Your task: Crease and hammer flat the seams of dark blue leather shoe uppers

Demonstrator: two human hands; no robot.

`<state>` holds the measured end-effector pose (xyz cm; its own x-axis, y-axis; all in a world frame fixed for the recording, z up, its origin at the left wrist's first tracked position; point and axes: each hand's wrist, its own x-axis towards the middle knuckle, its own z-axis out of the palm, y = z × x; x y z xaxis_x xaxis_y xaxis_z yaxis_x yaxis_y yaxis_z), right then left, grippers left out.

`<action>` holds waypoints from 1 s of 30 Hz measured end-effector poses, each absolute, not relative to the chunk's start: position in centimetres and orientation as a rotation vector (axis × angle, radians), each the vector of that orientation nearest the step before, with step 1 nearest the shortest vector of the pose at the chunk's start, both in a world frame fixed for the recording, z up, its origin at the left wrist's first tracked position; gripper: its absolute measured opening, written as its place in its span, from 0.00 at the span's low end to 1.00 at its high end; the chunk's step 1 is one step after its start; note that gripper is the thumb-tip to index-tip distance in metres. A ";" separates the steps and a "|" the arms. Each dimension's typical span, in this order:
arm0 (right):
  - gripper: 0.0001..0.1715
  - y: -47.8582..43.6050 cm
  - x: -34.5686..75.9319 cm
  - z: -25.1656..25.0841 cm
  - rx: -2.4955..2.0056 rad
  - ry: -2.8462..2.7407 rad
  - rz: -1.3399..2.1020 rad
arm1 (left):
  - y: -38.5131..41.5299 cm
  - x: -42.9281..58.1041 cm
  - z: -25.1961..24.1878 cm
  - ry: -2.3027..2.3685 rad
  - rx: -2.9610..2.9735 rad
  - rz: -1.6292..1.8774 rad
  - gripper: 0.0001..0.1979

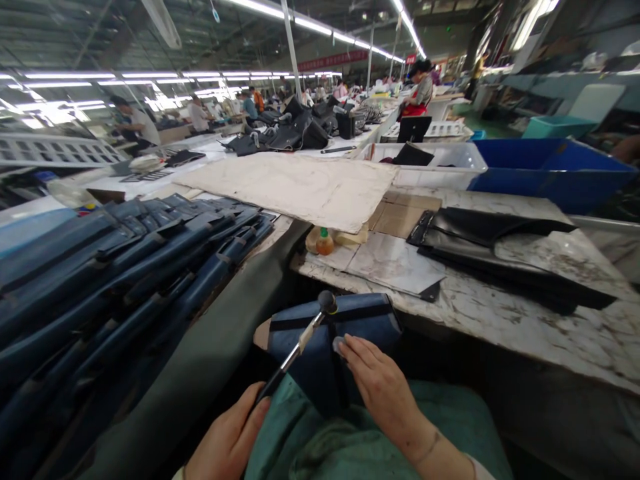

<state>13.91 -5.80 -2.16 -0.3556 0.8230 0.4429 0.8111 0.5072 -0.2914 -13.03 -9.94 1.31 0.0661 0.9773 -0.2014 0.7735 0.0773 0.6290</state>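
My left hand is wrapped around the dark grip of a hammer, which has a shiny shaft and a round black head. The head hangs over a blue leather-like panel with black strips, lying across my lap at the table edge. On this panel rests my right hand, its fingers pressed together at a small grey piece beside the black centre strip. What that grey piece is, I cannot make out. Green cloth covers my lap under both hands.
Stacked blue panels lie at left. On the worn table are black sheets, a small orange bottle and a large pale sheet. White and blue bins stand behind. Several people work farther off.
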 end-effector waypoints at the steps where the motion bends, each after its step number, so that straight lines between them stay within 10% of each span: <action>1: 0.27 -5.8 13.9 -2.2 -1.337 -2.212 0.031 | -9.8 -13.0 1.2 1.747 1.749 0.428 0.19; 30: 0.25 -5.8 14.1 -2.7 -1.287 -2.145 0.003 | -3.4 -5.1 3.8 1.483 2.047 0.129 0.16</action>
<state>14.06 -5.79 -2.71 -0.3252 0.7959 0.5107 0.7944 0.5229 -0.3090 -5.14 -3.43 3.84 0.3704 0.8915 -0.2608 0.8329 -0.1944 0.5182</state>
